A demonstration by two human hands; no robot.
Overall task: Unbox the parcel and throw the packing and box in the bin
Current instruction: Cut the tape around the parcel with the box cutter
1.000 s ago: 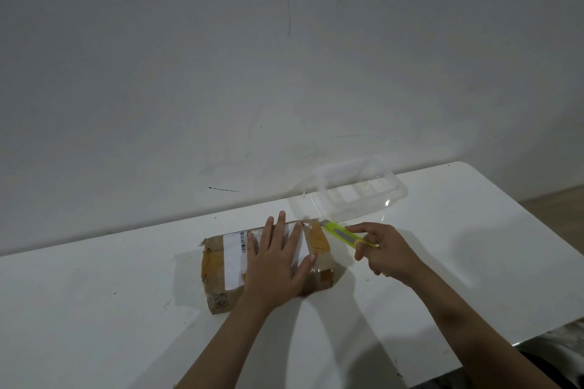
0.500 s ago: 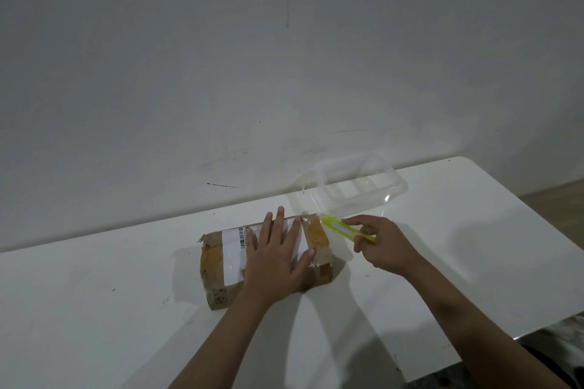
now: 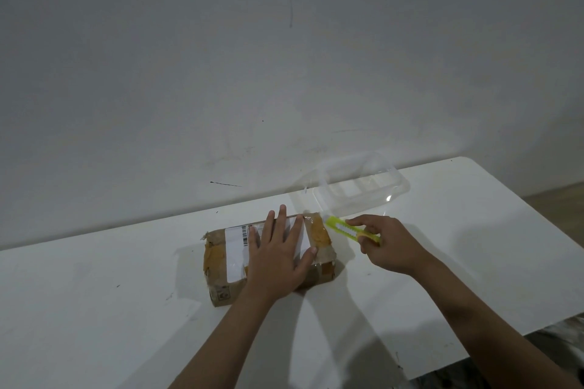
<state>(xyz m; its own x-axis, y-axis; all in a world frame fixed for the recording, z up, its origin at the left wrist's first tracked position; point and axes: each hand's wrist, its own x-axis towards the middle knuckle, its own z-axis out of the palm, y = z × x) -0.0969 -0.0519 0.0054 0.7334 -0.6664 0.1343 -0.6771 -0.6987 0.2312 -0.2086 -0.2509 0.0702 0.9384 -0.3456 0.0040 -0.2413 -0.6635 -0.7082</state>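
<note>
Now parcel (image 3: 221, 257) long axis left-right; right hand's (image 3: 390, 245) cutter (image 3: 343, 228) points at it.

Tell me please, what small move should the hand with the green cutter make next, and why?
Probably draw the green cutter along the taped right end of the parcel. Its tip already sits at that end's far corner, the tape looks uncut, and the left hand lies flat on top, steadying the box. The right hand grips the cutter.

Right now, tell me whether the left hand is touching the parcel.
Touching. The head view shows the left hand pressed palm-down, fingers spread, flat on top of the taped cardboard parcel, with no gap visible beneath it.
</note>
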